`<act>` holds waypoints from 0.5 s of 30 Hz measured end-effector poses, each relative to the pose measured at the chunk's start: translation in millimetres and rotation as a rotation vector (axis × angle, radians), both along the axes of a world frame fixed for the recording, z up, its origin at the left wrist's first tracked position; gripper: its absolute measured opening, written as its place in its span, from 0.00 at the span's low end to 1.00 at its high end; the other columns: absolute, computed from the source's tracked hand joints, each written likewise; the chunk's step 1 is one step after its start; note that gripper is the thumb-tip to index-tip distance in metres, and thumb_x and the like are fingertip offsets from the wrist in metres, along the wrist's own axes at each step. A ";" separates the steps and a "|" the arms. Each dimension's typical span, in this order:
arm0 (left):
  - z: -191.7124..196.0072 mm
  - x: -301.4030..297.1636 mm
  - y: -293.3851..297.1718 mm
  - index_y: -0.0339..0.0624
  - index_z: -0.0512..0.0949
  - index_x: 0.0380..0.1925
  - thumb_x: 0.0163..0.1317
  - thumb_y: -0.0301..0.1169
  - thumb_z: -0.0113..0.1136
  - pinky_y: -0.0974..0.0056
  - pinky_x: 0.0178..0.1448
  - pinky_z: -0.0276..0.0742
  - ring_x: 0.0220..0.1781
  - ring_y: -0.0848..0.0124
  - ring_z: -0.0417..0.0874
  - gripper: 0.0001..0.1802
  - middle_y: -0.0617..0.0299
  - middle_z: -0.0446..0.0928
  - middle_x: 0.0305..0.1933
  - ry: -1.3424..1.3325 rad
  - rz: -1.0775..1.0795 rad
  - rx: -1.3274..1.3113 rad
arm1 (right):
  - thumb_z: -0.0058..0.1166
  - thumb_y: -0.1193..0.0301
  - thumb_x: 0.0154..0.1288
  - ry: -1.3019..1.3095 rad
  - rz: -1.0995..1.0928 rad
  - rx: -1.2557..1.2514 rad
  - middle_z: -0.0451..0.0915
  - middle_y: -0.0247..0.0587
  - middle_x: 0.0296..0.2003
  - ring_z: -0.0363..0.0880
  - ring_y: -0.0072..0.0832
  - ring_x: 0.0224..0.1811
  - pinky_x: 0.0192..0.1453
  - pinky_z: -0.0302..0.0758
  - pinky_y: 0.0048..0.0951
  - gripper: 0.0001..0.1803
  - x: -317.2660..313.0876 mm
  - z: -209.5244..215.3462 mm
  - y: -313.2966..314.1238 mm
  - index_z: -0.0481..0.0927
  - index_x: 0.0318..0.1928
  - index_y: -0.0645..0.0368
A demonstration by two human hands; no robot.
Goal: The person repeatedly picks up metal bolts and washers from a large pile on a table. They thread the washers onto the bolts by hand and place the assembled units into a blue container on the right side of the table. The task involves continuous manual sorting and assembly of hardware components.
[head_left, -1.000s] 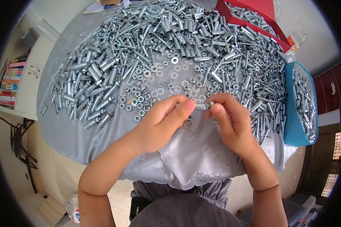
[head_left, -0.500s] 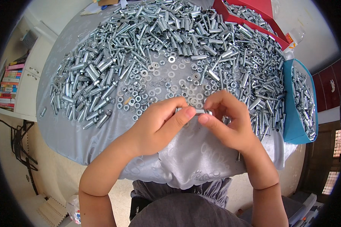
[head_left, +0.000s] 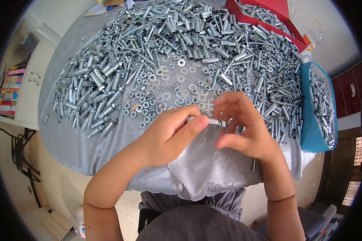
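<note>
My left hand pinches a silvery expansion bolt between thumb and fingers, just above the near part of the table. The bolt lies roughly level; its sleeve and the nut at its right end show, while the left end is hidden in the hand. My right hand is open around the nut end, thumb and fingers spread apart. Beyond both hands lie loose flat washers and hex nuts. A heap of finished-looking expansion bolts spreads to the left.
Metal sleeves pile up at the far side, with thin bolts on the right. A red box and a teal box hold more metal parts. The grey tablecloth hangs over the near edge. A plastic bottle stands beside the red box.
My right thumb and fingers have spread and drawn back from the bolt's right end, showing the nut. My left hand keeps its pinch on the bolt.
</note>
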State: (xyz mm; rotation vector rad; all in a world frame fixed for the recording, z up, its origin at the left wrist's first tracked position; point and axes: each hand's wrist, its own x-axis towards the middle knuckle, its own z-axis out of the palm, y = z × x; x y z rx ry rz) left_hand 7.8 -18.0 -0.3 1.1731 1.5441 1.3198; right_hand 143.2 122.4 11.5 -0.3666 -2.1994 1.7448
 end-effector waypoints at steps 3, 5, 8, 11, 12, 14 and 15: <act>2.1 0.5 -0.3 0.37 0.69 0.25 0.66 0.40 0.46 0.71 0.24 0.58 0.21 0.81 0.59 0.17 0.68 0.61 0.16 0.002 0.028 0.000 | 0.60 0.67 0.55 -0.100 0.067 0.143 0.73 0.36 0.18 0.71 0.20 0.19 0.25 0.68 0.22 0.13 2.0 0.8 3.4 0.76 0.35 0.63; 4.7 1.1 -0.2 0.37 0.69 0.25 0.66 0.40 0.46 0.71 0.24 0.58 0.20 0.81 0.59 0.17 0.68 0.61 0.16 0.027 -0.005 0.015 | 0.61 0.68 0.54 -0.115 0.124 0.145 0.73 0.37 0.19 0.72 0.21 0.20 0.26 0.69 0.22 0.13 5.2 2.2 8.3 0.77 0.36 0.63; 6.1 0.0 -0.9 0.37 0.70 0.26 0.65 0.40 0.46 0.71 0.24 0.57 0.20 0.81 0.59 0.17 0.68 0.61 0.16 0.043 -0.025 0.012 | 0.62 0.68 0.53 -0.021 0.138 0.322 0.74 0.39 0.20 0.74 0.23 0.21 0.26 0.70 0.23 0.14 2.5 3.7 9.8 0.77 0.37 0.63; 4.0 -1.1 -1.7 0.38 0.70 0.26 0.65 0.40 0.46 0.71 0.24 0.57 0.20 0.81 0.58 0.17 0.68 0.60 0.16 0.041 -0.028 0.037 | 0.62 0.68 0.52 -0.016 0.197 0.371 0.75 0.40 0.21 0.74 0.27 0.21 0.25 0.70 0.25 0.13 1.6 1.8 10.4 0.77 0.36 0.62; 3.5 -1.1 -1.8 0.38 0.70 0.26 0.65 0.40 0.46 0.71 0.24 0.57 0.20 0.81 0.58 0.17 0.68 0.60 0.16 0.039 -0.028 0.052 | 0.61 0.67 0.53 -0.038 0.283 0.355 0.75 0.41 0.21 0.74 0.27 0.21 0.25 0.70 0.25 0.13 3.3 0.5 16.8 0.77 0.35 0.61; 3.0 -0.4 -3.3 0.38 0.70 0.26 0.65 0.40 0.46 0.71 0.23 0.57 0.20 0.81 0.58 0.17 0.69 0.60 0.16 0.032 -0.018 0.044 | 0.58 0.65 0.55 0.002 0.270 0.333 0.75 0.41 0.21 0.75 0.28 0.21 0.26 0.70 0.26 0.12 2.1 -1.8 15.1 0.77 0.33 0.62; 3.2 -0.2 -3.9 0.38 0.70 0.26 0.65 0.40 0.46 0.71 0.23 0.56 0.20 0.81 0.58 0.17 0.69 0.60 0.16 0.029 -0.012 0.041 | 0.56 0.64 0.57 0.063 0.168 0.330 0.75 0.42 0.21 0.75 0.29 0.21 0.26 0.70 0.27 0.12 -0.8 -0.8 5.7 0.77 0.31 0.62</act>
